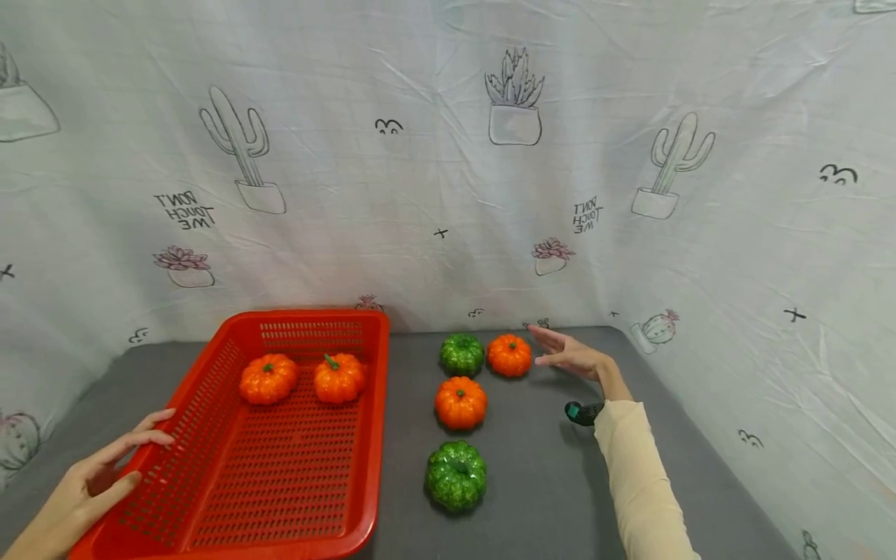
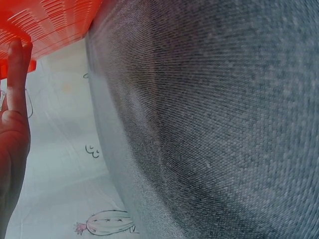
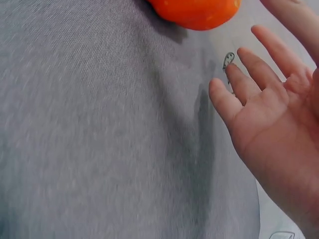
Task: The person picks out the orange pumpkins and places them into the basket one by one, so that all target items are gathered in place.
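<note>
My left hand (image 1: 98,474) rests on the left rim of a red plastic basket (image 1: 371,467), fingers stretched over the edge. In the left wrist view, straight fingers (image 2: 19,74) lie against the basket's side. Two small orange pumpkins (image 1: 269,379) (image 1: 339,378) sit inside at the back. My right hand (image 1: 570,355) hovers over the table just right of an orange pumpkin (image 1: 509,355); in the right wrist view its fingers are spread and the palm holds nothing. Beside that pumpkin is a green pumpkin (image 1: 462,355). Nearer are another orange pumpkin (image 1: 460,403) and a green one (image 1: 456,476).
The grey cloth-covered table (image 1: 532,482) carries everything. A white curtain (image 1: 441,171) printed with cacti closes off the back and sides. A black strap device with a teal patch (image 1: 584,413) is worn at the right wrist.
</note>
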### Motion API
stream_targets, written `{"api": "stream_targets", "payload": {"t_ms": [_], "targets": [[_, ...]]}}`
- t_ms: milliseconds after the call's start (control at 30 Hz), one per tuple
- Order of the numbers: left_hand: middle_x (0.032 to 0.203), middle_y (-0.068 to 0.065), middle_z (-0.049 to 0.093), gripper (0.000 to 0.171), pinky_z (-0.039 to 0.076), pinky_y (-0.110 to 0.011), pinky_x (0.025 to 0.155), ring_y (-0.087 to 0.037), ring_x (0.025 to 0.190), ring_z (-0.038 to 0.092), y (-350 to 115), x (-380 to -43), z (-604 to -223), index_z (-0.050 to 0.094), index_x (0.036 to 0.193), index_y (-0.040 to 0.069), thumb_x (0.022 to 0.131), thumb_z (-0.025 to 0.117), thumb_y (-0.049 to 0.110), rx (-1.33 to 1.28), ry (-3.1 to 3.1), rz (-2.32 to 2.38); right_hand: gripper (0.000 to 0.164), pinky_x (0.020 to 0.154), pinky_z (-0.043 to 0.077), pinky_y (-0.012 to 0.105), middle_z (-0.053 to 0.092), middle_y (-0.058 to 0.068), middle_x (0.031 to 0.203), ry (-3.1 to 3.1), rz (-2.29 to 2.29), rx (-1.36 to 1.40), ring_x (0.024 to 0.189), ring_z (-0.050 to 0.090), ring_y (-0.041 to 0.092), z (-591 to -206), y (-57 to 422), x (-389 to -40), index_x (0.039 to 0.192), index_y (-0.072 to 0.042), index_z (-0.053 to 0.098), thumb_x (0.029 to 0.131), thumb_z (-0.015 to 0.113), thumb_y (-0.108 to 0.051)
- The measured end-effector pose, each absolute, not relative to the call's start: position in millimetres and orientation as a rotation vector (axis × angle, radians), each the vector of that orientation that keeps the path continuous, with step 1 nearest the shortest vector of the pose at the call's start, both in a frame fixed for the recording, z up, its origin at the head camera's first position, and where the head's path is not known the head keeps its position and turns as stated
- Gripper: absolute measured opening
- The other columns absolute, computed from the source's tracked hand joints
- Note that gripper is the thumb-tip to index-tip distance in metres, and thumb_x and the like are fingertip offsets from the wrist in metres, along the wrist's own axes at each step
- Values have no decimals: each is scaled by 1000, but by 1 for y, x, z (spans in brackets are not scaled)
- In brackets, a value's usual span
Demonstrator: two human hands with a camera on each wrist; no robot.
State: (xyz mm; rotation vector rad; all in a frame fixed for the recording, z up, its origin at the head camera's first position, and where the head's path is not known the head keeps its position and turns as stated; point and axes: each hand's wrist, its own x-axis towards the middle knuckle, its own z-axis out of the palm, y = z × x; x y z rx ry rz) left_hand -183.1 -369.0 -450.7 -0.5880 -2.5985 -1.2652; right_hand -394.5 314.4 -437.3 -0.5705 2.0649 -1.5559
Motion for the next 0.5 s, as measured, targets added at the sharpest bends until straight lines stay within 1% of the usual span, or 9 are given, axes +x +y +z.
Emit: {"api": "stream_targets", "payload": {"t_ms": [100,167,233,300,400,500], "targets": [[147,24,24,37,44,-13,71,19,125,22,-369,-182,-451,46,132,-1,97,42,-10,-584,-2600,-1254,87,112,2,54,-12,13,158,2050,-1533,-615,144,-12,33,-438,310,-402,154,-7,1,93,63,-11],[149,22,24,37,39,-11,75,19,126,21,-368,-182,-452,46,132,-1,97,42,-9,-585,-2598,-1264,87,113,2,52,-11,12,159,2043,-1537,-606,144,-11,31,-438,307,-406,155,-9,3,92,64,-10],[149,21,24,36,36,-8,77,18,127,21,-368,-181,-453,46,133,-1,98,41,-9,-579,-2602,-1272,87,114,2,51,-8,10,160,2029,-1559,-581,145,-9,29,-438,304,-409,155,-10,5,91,64,-6],[149,21,25,36,36,-9,77,19,126,22,-368,-181,-453,46,133,-1,98,41,-8,-568,-2611,-1283,85,114,1,50,-8,11,160,2017,-1559,-575,145,-9,29,-438,302,-412,155,-8,5,91,62,-2],[148,22,25,36,41,-11,74,20,124,23,-368,-181,-451,46,133,0,99,41,-7,-557,-2627,-1291,82,114,1,50,-8,12,160,2005,-1534,-587,145,-10,30,-437,298,-416,154,-6,5,92,58,2],[149,21,24,36,48,-19,71,19,126,22,-368,-180,-449,45,133,-2,98,39,-9,-595,-2599,-1330,80,114,3,51,-6,12,160,1995,-1513,-599,145,-8,29,-438,294,-421,154,-6,6,93,56,2]]}}
